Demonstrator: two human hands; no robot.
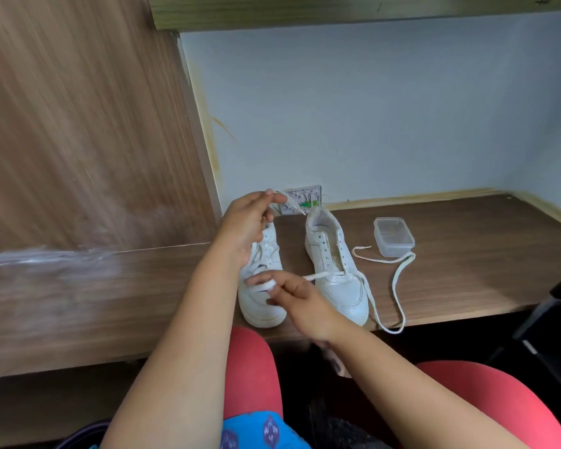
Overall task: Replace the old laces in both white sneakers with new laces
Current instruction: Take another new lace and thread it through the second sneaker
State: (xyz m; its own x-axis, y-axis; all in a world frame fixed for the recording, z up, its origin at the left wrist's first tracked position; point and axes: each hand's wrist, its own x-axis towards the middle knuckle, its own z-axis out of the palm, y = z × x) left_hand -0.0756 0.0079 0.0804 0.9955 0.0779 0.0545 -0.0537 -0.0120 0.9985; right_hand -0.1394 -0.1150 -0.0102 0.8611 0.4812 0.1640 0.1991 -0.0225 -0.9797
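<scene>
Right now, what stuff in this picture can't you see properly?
All from the head view:
- Left sneaker: its heel and top eyelets are behind the left hand.
- Lace end by the left hand: blurred, so which lace it is cannot be told.
- Wall socket plate: too small and partly behind the lace.
- Clear plastic box: contents cannot be made out.
- Loose lace: the loop at the desk edge blocks nothing, but its far end is hidden behind the right sneaker.
</scene>
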